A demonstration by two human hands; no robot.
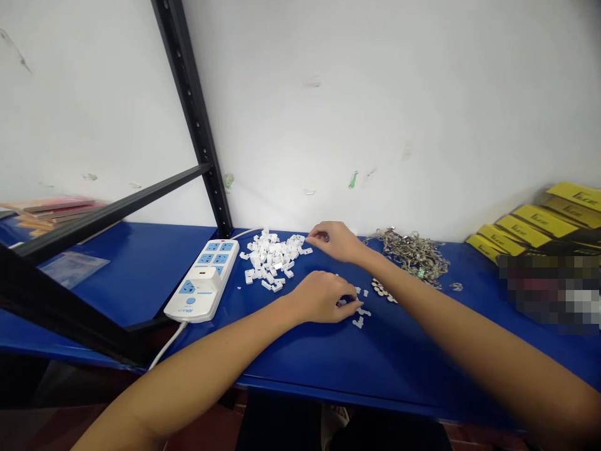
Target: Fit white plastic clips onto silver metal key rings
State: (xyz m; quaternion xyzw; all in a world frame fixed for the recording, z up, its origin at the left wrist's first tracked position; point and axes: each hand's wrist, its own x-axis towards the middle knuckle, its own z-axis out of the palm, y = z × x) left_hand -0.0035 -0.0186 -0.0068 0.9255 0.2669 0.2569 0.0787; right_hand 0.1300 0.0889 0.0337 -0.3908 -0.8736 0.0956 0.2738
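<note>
My left hand [326, 297] is low over the blue table, thumb and fingers curled together in a near pinch. Small flat white pieces [359, 322] lie by its fingertips, some partly under the hand; whatever it grips is hidden. Farther back, my right hand [337, 241] reaches across to the right edge of a heap of small white plastic blocks [272, 257]. Its thumb and forefinger are pinched together, and I cannot make out what is between them.
A white power strip [201, 282] with a plugged-in adapter stands left of the heap. Tangled metal pieces [416, 254] and round pale discs [381, 289] are to the right. Yellow boxes [530, 225] stack at far right. A black shelf post [197, 119] rises at left before the wall.
</note>
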